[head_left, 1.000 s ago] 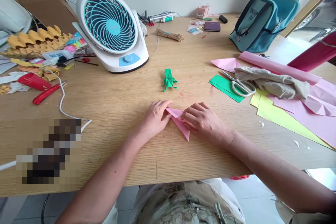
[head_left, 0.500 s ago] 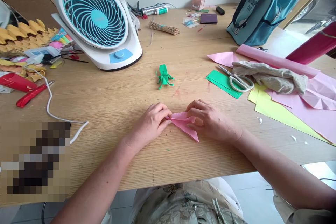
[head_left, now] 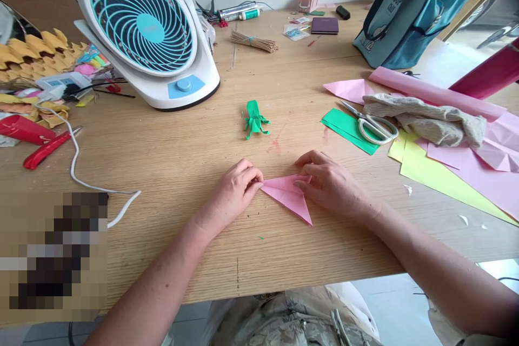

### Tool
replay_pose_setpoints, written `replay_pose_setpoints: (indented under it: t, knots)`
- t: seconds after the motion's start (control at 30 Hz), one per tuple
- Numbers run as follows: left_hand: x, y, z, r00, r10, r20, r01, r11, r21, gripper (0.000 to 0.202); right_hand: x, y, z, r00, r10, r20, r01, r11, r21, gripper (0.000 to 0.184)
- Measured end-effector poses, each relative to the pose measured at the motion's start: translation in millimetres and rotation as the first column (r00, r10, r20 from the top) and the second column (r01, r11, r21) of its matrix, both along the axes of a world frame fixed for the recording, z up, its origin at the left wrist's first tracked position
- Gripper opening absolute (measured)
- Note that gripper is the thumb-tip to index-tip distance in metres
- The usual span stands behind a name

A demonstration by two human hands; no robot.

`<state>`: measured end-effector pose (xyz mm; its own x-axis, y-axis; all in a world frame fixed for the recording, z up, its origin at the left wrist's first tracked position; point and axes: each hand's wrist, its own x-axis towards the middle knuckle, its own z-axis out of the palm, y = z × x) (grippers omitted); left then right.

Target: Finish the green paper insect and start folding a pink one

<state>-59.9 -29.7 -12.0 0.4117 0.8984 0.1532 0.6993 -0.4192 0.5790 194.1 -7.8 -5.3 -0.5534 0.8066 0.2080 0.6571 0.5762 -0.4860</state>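
A folded piece of pink paper (head_left: pixel 290 194), roughly triangular with a crease across it, lies on the wooden table between my hands. My left hand (head_left: pixel 240 186) pinches its pointed left tip between thumb and fingers. At the wider right end, my right hand (head_left: pixel 330 181) grips the upper corner, thumb on top of the paper; part of that edge is hidden under the fingers. Beyond my hands stands a green origami figure (head_left: pixel 254 118) with several thin bent legs.
Scissors (head_left: pixel 377 127) rest on green paper (head_left: pixel 344 125) at the right, beside a grey cloth (head_left: pixel 425 119) and yellow sheets (head_left: pixel 441 178). A white fan (head_left: pixel 190 92) stands back left. A blue bag (head_left: pixel 399 21) sits back right. A white cable (head_left: pixel 73 162) crosses the left side.
The pink paper has turned slightly and lies flatter, with more of its surface showing. My right hand has shifted a little right and up along its edge. The camera view has moved slightly.
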Motion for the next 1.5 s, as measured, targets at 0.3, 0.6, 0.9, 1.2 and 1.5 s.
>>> replay_pose_setpoints:
  t: [0.3, 0.6, 0.9, 1.2, 1.5]
  knots:
    - [-0.1, -0.6, -3.8, 0.999, 0.027, -0.046, -0.025, 0.999, 0.025, 0.014, -2.3, -2.4, -6.9, 0.997, -0.080, 0.003, 0.079, 0.994, 0.073, 0.005]
    - [0.6, -5.9, -2.4, 0.987, 0.008, -0.159, 0.010, 0.993, 0.115, 0.018, -4.6, -5.4, -5.4, 0.989, -0.128, 0.069, 0.124, 0.991, 0.059, 0.008]
    - [19.3, -18.5, 7.0, 0.942, -0.224, -0.251, 0.319, 0.830, 0.458, 0.025, -2.4, -1.5, -9.8, 0.994, -0.106, 0.007, 0.105, 0.993, 0.059, 0.001]
    - [27.7, -22.0, -3.5, 0.942, -0.166, -0.293, 0.276, 0.878, 0.391, 0.019, 2.9, 0.5, -8.6, 0.992, -0.089, -0.090, 0.089, 0.996, -0.002, 0.012]
    - [27.5, -22.6, -2.2, 0.916, -0.203, -0.347, 0.345, 0.840, 0.419, 0.025, 1.0, -0.6, -7.8, 0.990, -0.109, -0.087, 0.108, 0.994, -0.020, 0.017]
